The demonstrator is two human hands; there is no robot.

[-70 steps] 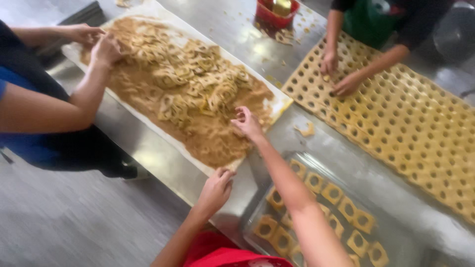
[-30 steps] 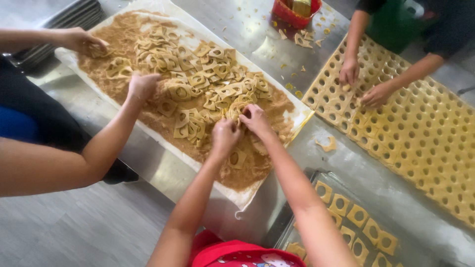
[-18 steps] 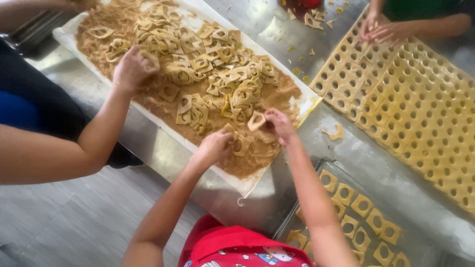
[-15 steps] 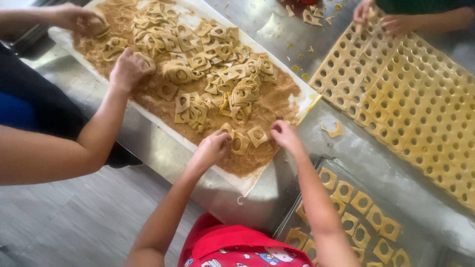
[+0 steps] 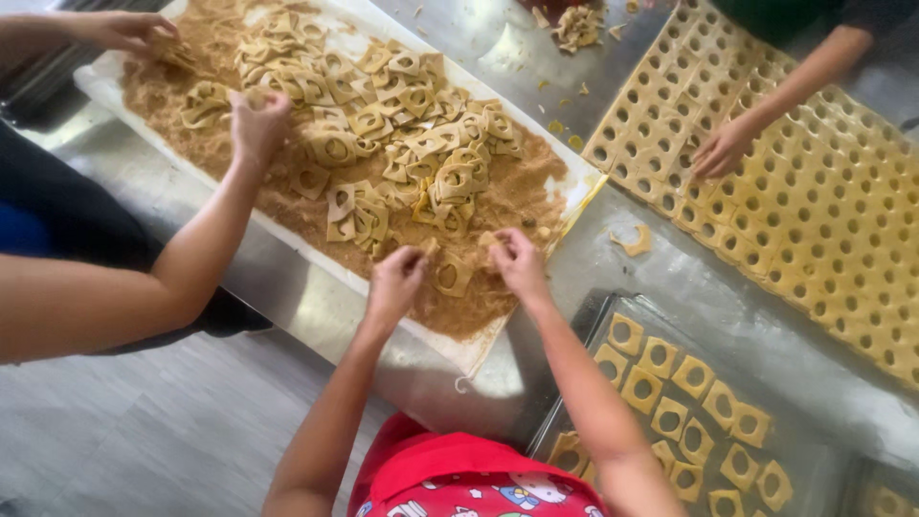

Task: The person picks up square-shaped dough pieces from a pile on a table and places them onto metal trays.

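A long white-lined tray [image 5: 113, 88] holds brown crumbs [image 5: 498, 196] and a heap of square dough pieces with round holes [image 5: 402, 115]. Both my hands work at its near end. My left hand [image 5: 395, 280] is curled, its fingertips pinching a small dough piece in the crumbs. Just to the right, my right hand [image 5: 518, 264] pinches another dough piece at its fingertips. A crumb-coated square [image 5: 450, 275] lies between the two hands.
A co-worker at the left has one hand [image 5: 257, 123] in the heap and another hand [image 5: 129, 29] at the far end. Another person's hand [image 5: 723, 148] rests on a large holed dough sheet [image 5: 842, 220]. A baking tray [image 5: 584, 337] of coated squares sits near right. A dough scrap [image 5: 634, 239] lies on the steel table.
My right hand came back from lifting a piece and now sits close to my left at the tray's near end. The co-worker's near hand moved deeper into the heap.
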